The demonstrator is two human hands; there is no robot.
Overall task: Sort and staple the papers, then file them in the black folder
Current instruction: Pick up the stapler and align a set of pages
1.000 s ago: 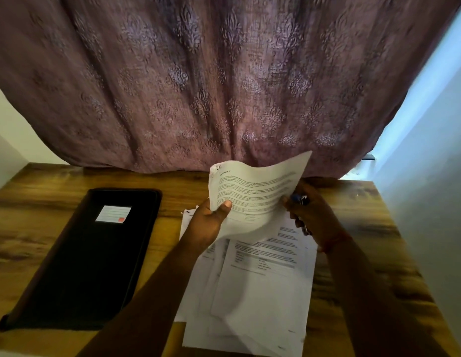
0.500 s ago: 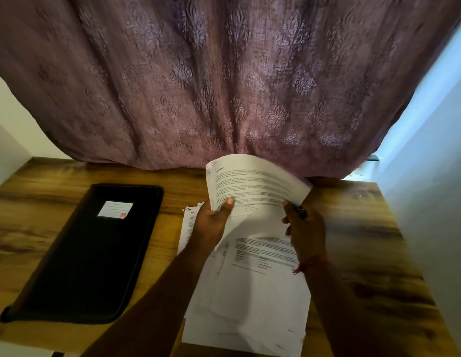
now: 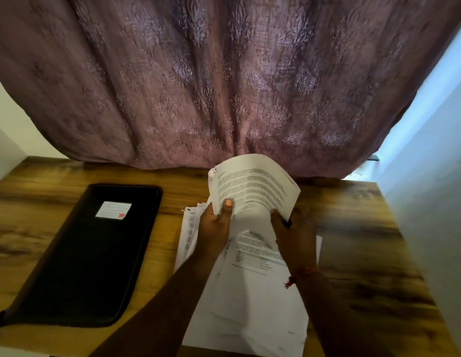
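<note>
My left grip (image 3: 215,225) and right grip (image 3: 292,233) each pinch the raised sheet (image 3: 252,186) over the loose papers (image 3: 250,300) on the tabletop (image 3: 353,228); black folder (image 3: 82,258) lies shut alongside. Bowed like this, it could crease or slip, muddling the pile

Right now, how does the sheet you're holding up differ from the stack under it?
The held sheet is one page, lifted and bowed, gripped by the left hand and right hand. The paper pile is many sheets, flat and fanned on the wooden table. Both are white printed pages.
</note>
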